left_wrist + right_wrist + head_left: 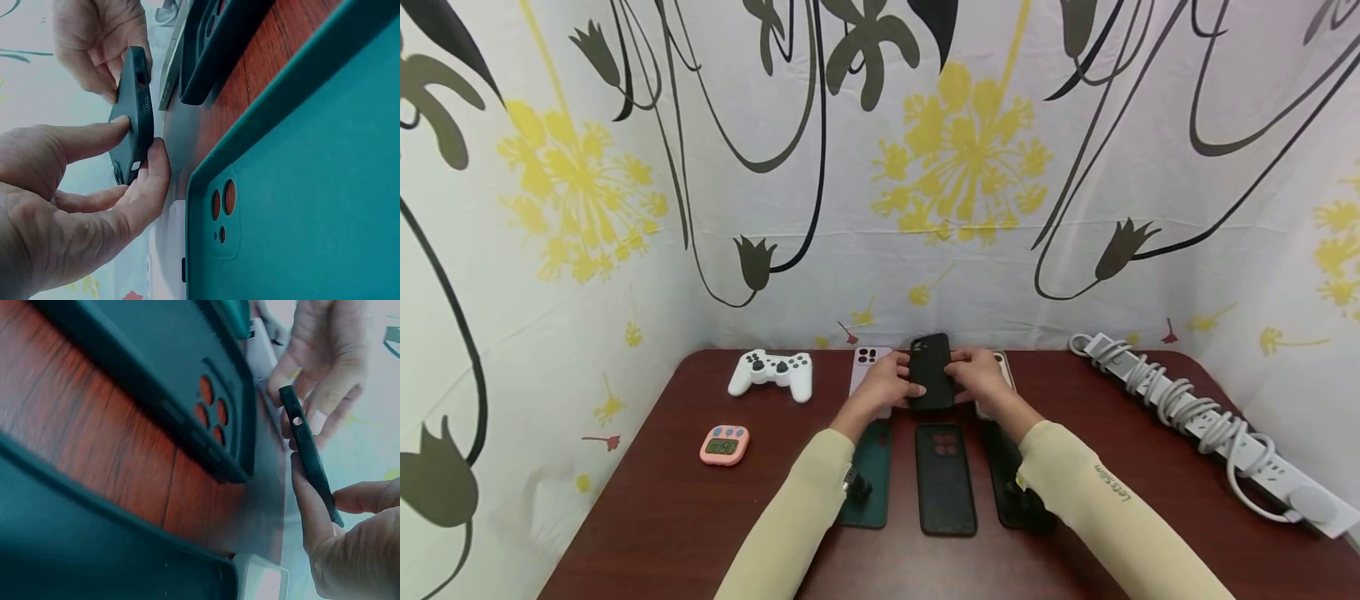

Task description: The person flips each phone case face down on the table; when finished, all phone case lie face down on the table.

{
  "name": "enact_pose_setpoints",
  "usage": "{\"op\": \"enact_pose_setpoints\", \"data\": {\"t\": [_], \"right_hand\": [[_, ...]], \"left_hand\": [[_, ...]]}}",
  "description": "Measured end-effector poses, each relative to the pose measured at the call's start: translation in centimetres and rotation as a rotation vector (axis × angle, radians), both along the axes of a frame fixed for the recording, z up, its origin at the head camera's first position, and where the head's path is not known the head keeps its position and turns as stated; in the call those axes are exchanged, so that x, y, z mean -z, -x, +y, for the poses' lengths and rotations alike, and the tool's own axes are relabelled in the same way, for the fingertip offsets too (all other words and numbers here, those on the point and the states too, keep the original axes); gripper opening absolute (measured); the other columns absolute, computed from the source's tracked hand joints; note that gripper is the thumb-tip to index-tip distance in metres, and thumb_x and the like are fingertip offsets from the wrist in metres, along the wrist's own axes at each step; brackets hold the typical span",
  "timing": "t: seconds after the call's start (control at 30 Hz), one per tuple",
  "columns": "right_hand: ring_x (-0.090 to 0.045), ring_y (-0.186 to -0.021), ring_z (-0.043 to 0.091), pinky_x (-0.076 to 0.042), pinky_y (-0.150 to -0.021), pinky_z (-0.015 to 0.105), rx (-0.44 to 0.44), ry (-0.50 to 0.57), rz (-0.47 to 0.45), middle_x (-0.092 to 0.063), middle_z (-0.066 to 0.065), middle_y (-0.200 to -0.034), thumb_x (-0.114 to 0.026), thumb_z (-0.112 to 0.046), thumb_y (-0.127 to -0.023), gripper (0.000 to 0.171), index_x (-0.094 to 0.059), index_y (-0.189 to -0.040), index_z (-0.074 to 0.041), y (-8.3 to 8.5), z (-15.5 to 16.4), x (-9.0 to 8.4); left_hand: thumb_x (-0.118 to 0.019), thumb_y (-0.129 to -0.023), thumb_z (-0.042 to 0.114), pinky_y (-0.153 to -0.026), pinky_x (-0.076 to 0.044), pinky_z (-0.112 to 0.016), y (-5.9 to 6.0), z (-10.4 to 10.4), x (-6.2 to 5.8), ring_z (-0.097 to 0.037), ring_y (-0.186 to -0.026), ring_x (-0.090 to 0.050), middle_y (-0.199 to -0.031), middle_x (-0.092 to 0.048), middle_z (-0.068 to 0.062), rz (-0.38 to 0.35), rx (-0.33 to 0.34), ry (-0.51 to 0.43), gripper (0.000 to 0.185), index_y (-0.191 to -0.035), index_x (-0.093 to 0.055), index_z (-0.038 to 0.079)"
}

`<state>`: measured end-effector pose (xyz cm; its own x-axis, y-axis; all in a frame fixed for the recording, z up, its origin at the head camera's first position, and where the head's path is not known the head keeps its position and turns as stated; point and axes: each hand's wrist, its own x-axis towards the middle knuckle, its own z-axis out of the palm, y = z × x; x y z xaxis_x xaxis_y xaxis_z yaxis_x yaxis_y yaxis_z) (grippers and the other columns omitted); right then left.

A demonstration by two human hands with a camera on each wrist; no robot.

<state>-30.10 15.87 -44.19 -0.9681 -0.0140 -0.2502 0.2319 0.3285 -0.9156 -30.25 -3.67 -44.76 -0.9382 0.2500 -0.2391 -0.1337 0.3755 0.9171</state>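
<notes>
A black phone case (931, 372) with a camera cutout at its upper left is held up between both hands. My left hand (883, 388) pinches its left side, thumb on one face and fingers behind, as the left wrist view shows. On the opposite side, my right hand (982, 382) grips it between thumb and fingers. A lilac phone case (868, 358) lies partly hidden behind the left hand, and a pale-edged case (1006, 371) behind the right. Nearer lie a teal case (306, 156), a black case with round camera holes (946, 492) and another dark case (1002, 458).
On the left of the dark red-brown table (647, 517) are a white game controller (772, 373) and a pink digital timer (725, 446). A white power strip (1210, 425) wrapped in its grey cord runs along the right edge. Patterned cloth (880, 192) hangs behind the table.
</notes>
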Motion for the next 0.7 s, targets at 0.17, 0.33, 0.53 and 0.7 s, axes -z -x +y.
{"op": "enact_pose_setpoints", "data": {"t": [0.17,0.33,0.53,0.7], "right_hand": [[-0.071,-0.111,0.037,-0.066,-0.074,0.039,-0.029,-0.122,0.026,-0.061,0.031,-0.138,-0.06,-0.011,-0.105,0.048,-0.052,-0.15,0.004,0.0,-0.3,0.3],[-0.075,-0.101,0.035,-0.066,-0.07,0.036,-0.096,-0.316,0.054,-0.063,0.031,-0.134,-0.067,-0.013,-0.102,0.05,-0.054,-0.146,0.008,0.2,-0.6,0.5],[-0.07,-0.084,0.028,-0.059,-0.072,0.039,-0.13,-0.519,0.161,-0.073,0.023,-0.111,-0.074,-0.017,-0.094,0.041,-0.067,-0.127,0.007,0.4,-1.0,0.7],[-0.069,-0.102,0.037,-0.056,-0.091,0.05,-0.169,-0.574,0.201,-0.071,0.027,-0.121,-0.078,-0.018,-0.089,0.05,-0.066,-0.129,0.009,0.6,-1.1,0.9]], "left_hand": [[-0.082,-0.092,0.009,-0.087,-0.064,-0.04,0.0,0.6,0.0,-0.035,-0.125,-0.067,-0.147,-0.061,-0.021,0.117,-0.007,0.188,0.073,-0.156,-0.048,0.004],[-0.085,-0.09,0.012,-0.087,-0.062,-0.041,-0.3,1.1,0.2,-0.033,-0.118,-0.069,-0.14,-0.066,-0.021,0.203,-0.003,0.331,0.072,-0.152,-0.051,0.001],[-0.086,-0.089,0.012,-0.104,-0.057,-0.046,0.0,1.7,0.4,-0.037,-0.129,-0.064,-0.145,-0.063,-0.024,0.268,0.003,0.437,0.074,-0.152,-0.05,-0.002],[-0.087,-0.088,0.014,-0.11,-0.054,-0.047,0.5,2.1,0.2,-0.036,-0.132,-0.062,-0.146,-0.062,-0.022,0.281,0.007,0.514,0.074,-0.151,-0.052,-0.001]]}}
